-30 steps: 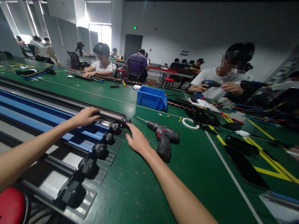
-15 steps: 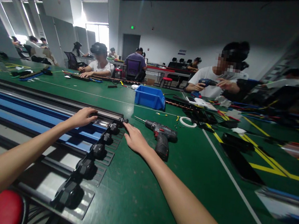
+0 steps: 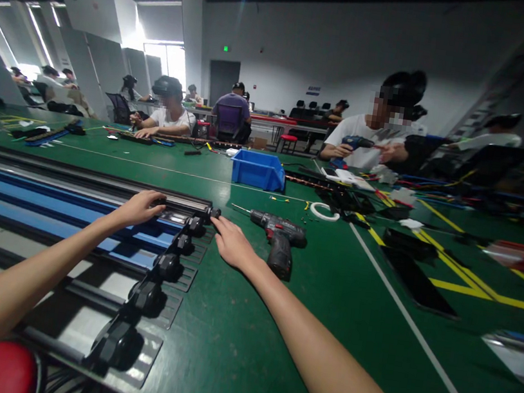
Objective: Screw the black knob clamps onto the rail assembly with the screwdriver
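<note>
Several long bars with blue and silver faces [image 3: 61, 202] lie side by side on the left of the green table, black fittings [image 3: 167, 266] on their right ends. Over the far bars, near their right ends, rests my left hand [image 3: 139, 207], its fingers stretched out and its thumb apart. My right hand [image 3: 232, 243] reaches the end of the farthest bar, fingertips at a small black end fitting [image 3: 214, 213], thumb held away. Whether it grips the fitting is not clear. A black and red cordless drill [image 3: 280, 235] lies just right of this hand, its long bit pointing left.
A blue bin [image 3: 256, 171] stands beyond the drill, with a white ring [image 3: 324, 212] to its right. Black parts and cables lie further right. Across the table, a co-worker holds a blue drill [image 3: 357, 143]. A red stool [image 3: 1, 369] is at the lower left.
The view has shifted slightly, so most things sit a little further left. Both hands keep nearly the same places at the bar ends.
</note>
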{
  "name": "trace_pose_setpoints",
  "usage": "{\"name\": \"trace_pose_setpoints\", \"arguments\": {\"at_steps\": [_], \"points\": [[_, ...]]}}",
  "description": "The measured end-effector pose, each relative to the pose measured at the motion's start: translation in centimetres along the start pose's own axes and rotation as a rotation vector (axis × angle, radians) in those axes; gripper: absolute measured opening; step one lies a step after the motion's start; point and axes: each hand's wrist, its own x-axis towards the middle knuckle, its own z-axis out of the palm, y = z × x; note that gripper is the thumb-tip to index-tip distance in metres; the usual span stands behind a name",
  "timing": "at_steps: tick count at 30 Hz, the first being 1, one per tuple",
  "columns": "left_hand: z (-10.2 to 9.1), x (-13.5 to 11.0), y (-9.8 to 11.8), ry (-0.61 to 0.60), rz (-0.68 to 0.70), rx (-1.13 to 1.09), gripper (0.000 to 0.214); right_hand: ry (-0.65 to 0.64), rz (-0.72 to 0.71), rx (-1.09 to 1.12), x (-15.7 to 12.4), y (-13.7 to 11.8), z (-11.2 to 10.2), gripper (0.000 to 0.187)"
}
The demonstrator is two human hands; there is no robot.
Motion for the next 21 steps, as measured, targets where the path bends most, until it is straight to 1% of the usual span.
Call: {"name": "trace_pose_setpoints", "arguments": {"at_steps": [2, 4, 6, 8, 9, 11, 13, 14, 16, 18, 21], "points": [[-0.1, 0.0, 0.0, 0.0, 0.002, -0.005, 0.053, 0.034, -0.003, -0.009, 0.0, -0.4, -0.5, 0.058], [-0.1, -0.1, 0.0, 0.003, 0.001, -0.015, 0.052, 0.073, -0.011, -0.001, 0.5, -0.8, -2.1, 0.056], [-0.1, -0.1, -0.1, 0.008, 0.004, -0.028, 0.052, 0.116, -0.004, 0.022, 1.3, -0.5, -4.6, 0.047], [0.0, -0.1, -0.1, 0.008, 0.01, -0.039, 0.051, 0.154, 0.058, 0.045, 2.0, 0.8, -7.8, 0.037], [0.0, -0.1, -0.2, 0.007, 0.012, -0.041, 0.051, 0.164, 0.117, 0.055, 2.3, 1.8, -9.5, 0.035], [0.0, -0.1, -0.2, 0.007, 0.014, -0.038, 0.052, 0.205, 0.257, 0.054, 2.2, 4.9, -12.3, 0.032], [0.0, 0.0, -0.3, 0.007, 0.015, -0.033, 0.052, 0.249, 0.405, 0.006, 1.2, 8.7, -14.3, 0.032], [0.0, 0.0, -0.3, 0.008, 0.015, -0.031, 0.053, 0.288, 0.512, -0.032, 0.5, 10.7, -15.0, 0.031], [0.0, 0.0, -0.2, 0.009, 0.014, -0.028, 0.054, 0.335, 0.634, -0.075, -1.5, 14.4, -15.8, 0.032], [-0.1, -0.1, -0.1, 0.008, 0.018, -0.021, 0.054, 0.378, 0.738, -0.106, -3.4, 17.4, -16.3, 0.035], [-0.1, -0.1, -0.1, 0.002, 0.033, -0.004, 0.054, 0.394, 0.838, -0.126, -5.3, 20.4, -16.3, 0.034]]}}
